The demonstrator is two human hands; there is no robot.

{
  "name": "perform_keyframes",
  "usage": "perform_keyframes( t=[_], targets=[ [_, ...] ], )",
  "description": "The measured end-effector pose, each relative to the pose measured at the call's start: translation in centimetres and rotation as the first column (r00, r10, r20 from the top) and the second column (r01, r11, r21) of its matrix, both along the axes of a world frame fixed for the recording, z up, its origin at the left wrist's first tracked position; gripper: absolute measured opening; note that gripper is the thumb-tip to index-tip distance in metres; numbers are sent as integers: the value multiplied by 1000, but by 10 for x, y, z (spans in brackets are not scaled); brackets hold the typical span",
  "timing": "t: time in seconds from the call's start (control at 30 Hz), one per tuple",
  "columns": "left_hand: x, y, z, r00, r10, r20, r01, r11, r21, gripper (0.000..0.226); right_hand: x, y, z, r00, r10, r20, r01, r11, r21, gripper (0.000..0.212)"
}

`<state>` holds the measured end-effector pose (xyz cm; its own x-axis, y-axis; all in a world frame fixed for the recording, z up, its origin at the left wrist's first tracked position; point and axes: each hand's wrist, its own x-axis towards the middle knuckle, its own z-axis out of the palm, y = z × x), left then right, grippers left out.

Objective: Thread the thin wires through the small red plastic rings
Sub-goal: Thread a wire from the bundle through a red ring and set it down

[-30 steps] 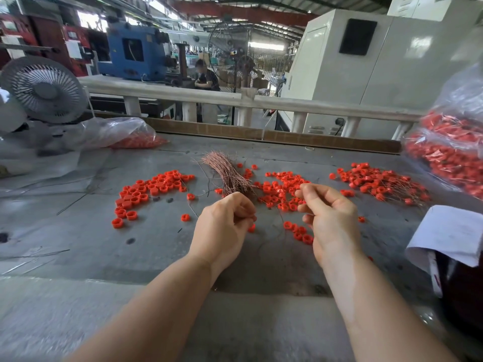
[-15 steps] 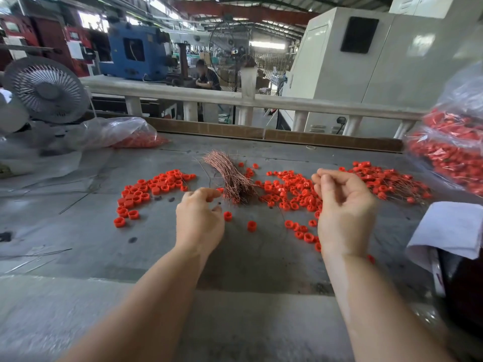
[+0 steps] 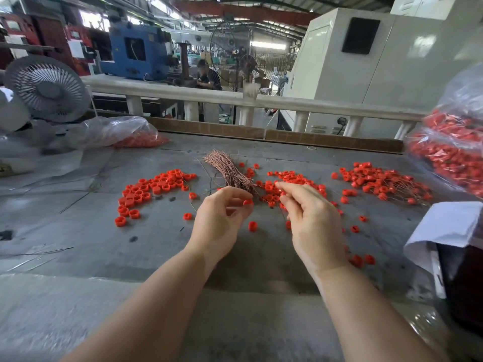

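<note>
Both hands meet over the table, a ring in the left, ready for a wire.

My left hand (image 3: 222, 218) pinches one red ring (image 3: 248, 202) at its fingertips, hole likely turned toward my right hand (image 3: 311, 218), whose curled fingers seem to pinch a thin wire, too fine to confirm. The wire bundle (image 3: 230, 171) lies just beyond on the table (image 3: 78, 231), between loose rings (image 3: 154, 189) and threaded rings (image 3: 384, 181). Half a second ago the hands were apart.

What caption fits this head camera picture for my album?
Left hand pinches a red ring beside the wire bundle; right hand pinches something unclear.
</note>
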<state>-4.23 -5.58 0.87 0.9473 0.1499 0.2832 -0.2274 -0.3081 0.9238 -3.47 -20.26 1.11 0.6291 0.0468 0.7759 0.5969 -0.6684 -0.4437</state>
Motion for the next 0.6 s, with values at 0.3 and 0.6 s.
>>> perform_keyframes(
  t=[0.3, 0.6],
  targets=[
    [-9, -4, 9, 942, -333, -46, 286, 865, -412, 24, -1, 0, -7, 987, -34, -157, 0, 977, -212, 28],
    [-9, -5, 9, 947, -321, 11, 296, 860, -415, 18, -6, 4, 0, 995, 55, -78, -60, 996, -67, 19]
  ],
)
